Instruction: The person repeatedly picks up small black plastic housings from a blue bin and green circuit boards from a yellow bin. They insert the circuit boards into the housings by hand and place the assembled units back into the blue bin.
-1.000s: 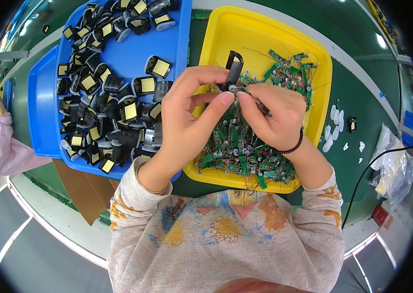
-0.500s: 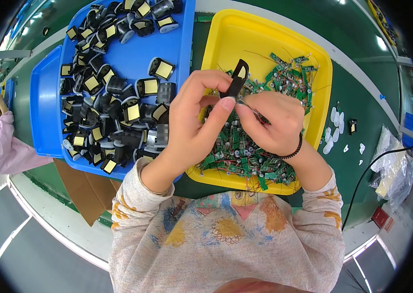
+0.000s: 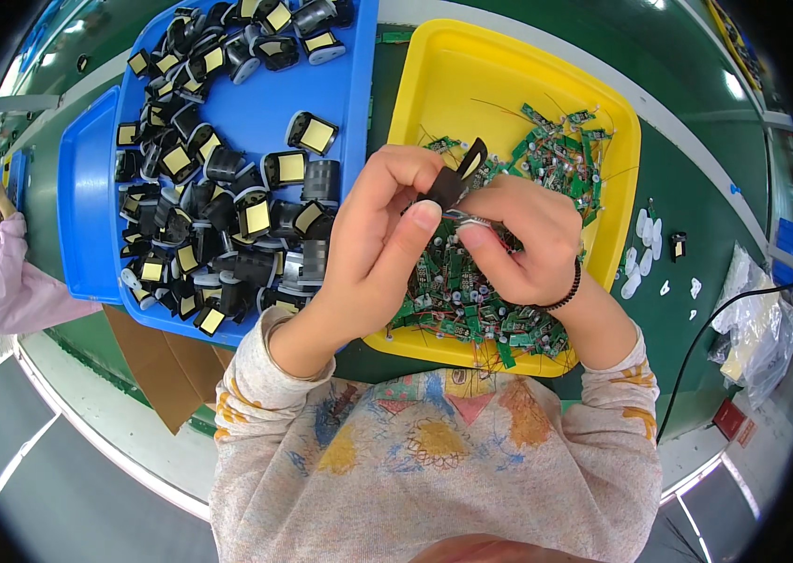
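Over the left side of the yellow tray [image 3: 629, 216], my two hands meet at a black plastic housing [image 3: 446, 190] with a cream pad on its flap. The housing is gripped between thumb and fingers of my left hand [image 3: 368, 225]. My right hand [image 3: 532, 235] is closed in a pinch on a small circuit board [image 3: 464, 218] at the housing's lower end. How far the board sits inside the housing cannot be made out. Beneath my hands lies a heap of green circuit boards [image 3: 457, 281] with thin wires.
To the left, a blue tray [image 3: 265, 98] holds many similar black housings [image 3: 227, 164]. White oval pieces [image 3: 646, 230] and one black housing [image 3: 678, 245] lie on the green table at right, near a clear plastic bag [image 3: 753, 328] and a black cable [image 3: 696, 338]. Another person's pink sleeve [image 3: 16, 281] shows far left.
The housing has tilted and come slightly nearer to me, its flap now leaning right. More of the small board shows between my right fingers. The trays have not visibly changed.
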`<state>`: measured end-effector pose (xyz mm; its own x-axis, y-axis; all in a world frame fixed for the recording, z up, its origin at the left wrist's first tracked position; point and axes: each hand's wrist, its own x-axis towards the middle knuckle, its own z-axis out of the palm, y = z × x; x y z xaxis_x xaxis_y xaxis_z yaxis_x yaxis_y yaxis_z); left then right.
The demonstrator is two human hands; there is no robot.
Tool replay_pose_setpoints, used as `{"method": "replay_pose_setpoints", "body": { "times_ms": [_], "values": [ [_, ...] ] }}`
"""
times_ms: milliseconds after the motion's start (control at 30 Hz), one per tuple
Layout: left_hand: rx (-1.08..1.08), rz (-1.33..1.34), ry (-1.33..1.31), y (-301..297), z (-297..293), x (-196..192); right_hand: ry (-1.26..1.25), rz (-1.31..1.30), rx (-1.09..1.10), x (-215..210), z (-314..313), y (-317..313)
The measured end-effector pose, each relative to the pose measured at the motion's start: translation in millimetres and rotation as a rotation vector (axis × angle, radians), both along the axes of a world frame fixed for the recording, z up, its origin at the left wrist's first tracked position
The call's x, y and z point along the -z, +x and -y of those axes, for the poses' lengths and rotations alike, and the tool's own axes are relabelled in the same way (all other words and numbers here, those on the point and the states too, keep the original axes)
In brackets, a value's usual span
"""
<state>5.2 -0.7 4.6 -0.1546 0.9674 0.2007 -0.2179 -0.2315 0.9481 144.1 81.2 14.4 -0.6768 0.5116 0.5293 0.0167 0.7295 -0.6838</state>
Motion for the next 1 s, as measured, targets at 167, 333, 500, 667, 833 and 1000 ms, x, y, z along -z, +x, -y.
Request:
{"method": "replay_pose_setpoints", "body": {
  "times_ms": [167,333,500,667,833,1000],
  "values": [
    [0.054,0.094,-0.088,-4.1,-3.7,-2.9,-0.17,0.041,0.016,-0.6,-2.6,4.9],
    [0.065,0.151,-0.09,-3.0,-4.0,-0.8,-0.216,0.027,-0.001,3.1,-2.6,4.8],
    [0.01,0.094,-0.115,-4.9,-2.5,-0.4,-0.132,0.049,-0.022,2.0,-2.7,2.6],
    [-0.068,-0.113,-0.168,-7.9,-2.8,2.2,-0.243,0.097,-0.03,4.8,-6.7,2.2],
    [-0.181,-0.305,-0.137,-15.6,-4.7,1.0,-0.745,0.01,-0.061,10.7,-5.8,6.0],
    [-0.12,0.07,-0.239,-11.0,-5.5,-12.4,-1.031,-0.101,-0.103,9.7,-7.5,6.8]
  ]
}}
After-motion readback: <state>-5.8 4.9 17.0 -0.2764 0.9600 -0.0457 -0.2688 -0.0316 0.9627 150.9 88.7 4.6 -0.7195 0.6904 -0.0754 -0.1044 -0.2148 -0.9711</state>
